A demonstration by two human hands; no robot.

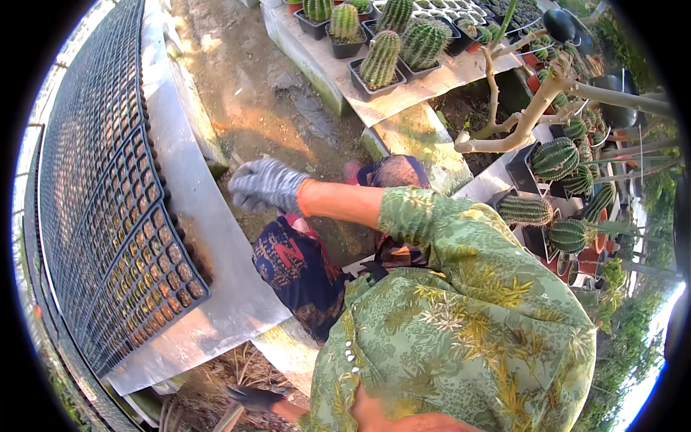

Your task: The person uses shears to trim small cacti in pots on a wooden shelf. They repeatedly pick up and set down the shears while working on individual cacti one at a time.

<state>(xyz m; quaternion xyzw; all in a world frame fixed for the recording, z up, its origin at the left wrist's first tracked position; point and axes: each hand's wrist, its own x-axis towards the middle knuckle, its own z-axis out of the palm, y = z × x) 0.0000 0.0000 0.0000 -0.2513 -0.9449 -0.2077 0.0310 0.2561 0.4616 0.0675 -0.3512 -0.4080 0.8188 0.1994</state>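
Note:
My right hand point(266, 185), in a grey striped glove, reaches across in front of me over the dirt path. Its fingers are curled in, and whatever they may hold is hidden. My left hand point(256, 398), in a dark glove, is low at the left edge of my body, with its fingers stretched out and nothing seen in them. It is close to dry stems and soil below the grey slab point(191, 252). On that slab rests a large black cell tray point(129, 216) with small plants or soil in its cells. My knees in dark printed trousers point(288, 266) are bent between the hands.
Potted cacti point(381, 61) stand on a pale ledge point(410, 90) ahead to the right. More round cacti point(554, 158) are on the right side. A bare pale branch point(533, 115) sticks out over them. The dirt path point(266, 108) runs between the benches.

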